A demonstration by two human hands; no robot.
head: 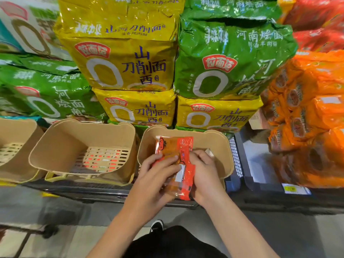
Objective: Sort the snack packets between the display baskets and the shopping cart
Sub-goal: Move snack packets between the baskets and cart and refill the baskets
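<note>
Both hands, left hand point(160, 172) and right hand point(202, 170), grip orange snack packets point(175, 148) over the right-hand beige display basket point(221, 146).

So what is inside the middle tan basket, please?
The middle tan basket holds no packets. Its slotted floor is bare, with red and white showing through the slots from whatever lies underneath. The near wall hides the front strip of the floor.

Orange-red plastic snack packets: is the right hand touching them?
Touching. The head view shows the right hand with fingers curled onto the orange-red plastic snack packets, the left hand gripping them from the other side.
</note>
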